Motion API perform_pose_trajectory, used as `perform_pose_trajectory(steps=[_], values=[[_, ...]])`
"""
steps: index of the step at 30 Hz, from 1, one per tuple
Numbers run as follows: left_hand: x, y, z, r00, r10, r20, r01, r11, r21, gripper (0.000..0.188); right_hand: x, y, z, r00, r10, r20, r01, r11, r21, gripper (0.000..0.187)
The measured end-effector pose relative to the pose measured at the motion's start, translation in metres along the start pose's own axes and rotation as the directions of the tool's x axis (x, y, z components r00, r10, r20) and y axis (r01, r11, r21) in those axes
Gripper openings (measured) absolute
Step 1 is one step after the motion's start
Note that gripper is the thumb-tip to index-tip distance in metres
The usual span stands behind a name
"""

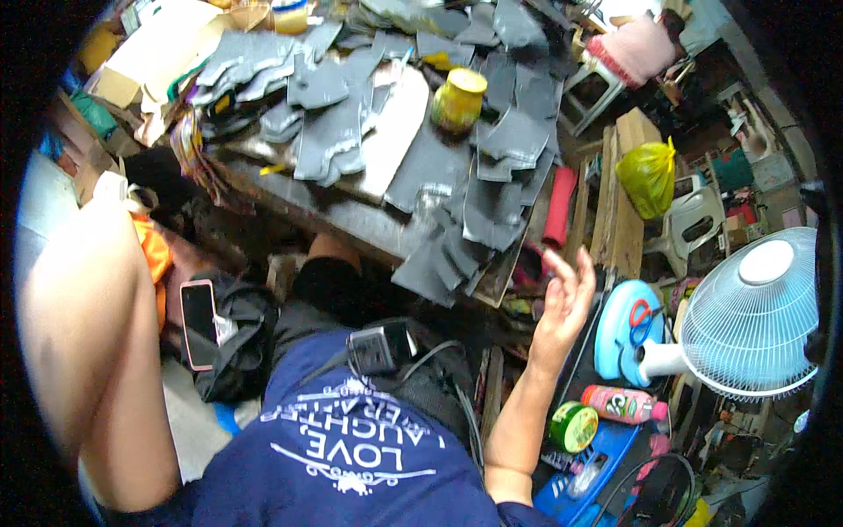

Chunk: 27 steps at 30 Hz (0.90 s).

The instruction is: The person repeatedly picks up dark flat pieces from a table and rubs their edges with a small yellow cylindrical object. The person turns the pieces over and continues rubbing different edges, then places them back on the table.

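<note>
My right hand (pixel 565 303) is raised beside the table's right corner, palm partly turned up. Its fingers are spread and loosely curved, with nothing in them. Close by are the stacks of dark grey cut sheet pieces (pixel 443 259) at the table corner and a red roll (pixel 559 206). My left arm (pixel 110 351) fills the left side, bent sharply at the elbow, and its hand is out of the picture. More grey pieces (pixel 329 110) cover the worktable (pixel 351 206), around a yellow-lidded jar (pixel 458 99) and a long white piece (pixel 399 127).
At right, a light-blue fan (pixel 751 307) has scissors (pixel 644 321) on its base. A pink bottle (pixel 622 405) and a green round tub (pixel 573 427) lie near a blue tray (pixel 580 501). A phone (pixel 198 325) rests on black cloth at left. Another person (pixel 637 51) sits far right.
</note>
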<state>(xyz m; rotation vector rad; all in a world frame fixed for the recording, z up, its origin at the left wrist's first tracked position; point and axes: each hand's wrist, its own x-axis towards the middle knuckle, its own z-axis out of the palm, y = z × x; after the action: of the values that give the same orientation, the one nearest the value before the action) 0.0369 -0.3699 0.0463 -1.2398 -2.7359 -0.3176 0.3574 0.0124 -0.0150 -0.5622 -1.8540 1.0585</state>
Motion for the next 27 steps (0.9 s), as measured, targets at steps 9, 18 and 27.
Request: perform_pose_trajectory(steps=[9, 18, 27], values=[[-0.024, -0.005, -0.002, 0.998, -0.058, -0.030, 0.057, 0.998, -0.012, 0.044, -0.005, 0.010, 0.008, 0.997, 0.037, 0.068, -0.037, 0.999, 0.004, 0.052], [-0.008, 0.034, -0.061, 0.848, -0.061, -0.527, -0.020, 0.989, -0.147, 0.035, -0.002, 0.009, 0.011, 0.994, 0.063, 0.085, -0.068, 0.996, 0.052, 0.050], [0.064, 0.147, -0.010, 0.776, -0.086, -0.625, -0.389, 0.715, -0.581, 0.028, 0.015, 0.006, 0.010, 0.995, 0.035, 0.098, -0.044, 0.995, 0.084, 0.054]])
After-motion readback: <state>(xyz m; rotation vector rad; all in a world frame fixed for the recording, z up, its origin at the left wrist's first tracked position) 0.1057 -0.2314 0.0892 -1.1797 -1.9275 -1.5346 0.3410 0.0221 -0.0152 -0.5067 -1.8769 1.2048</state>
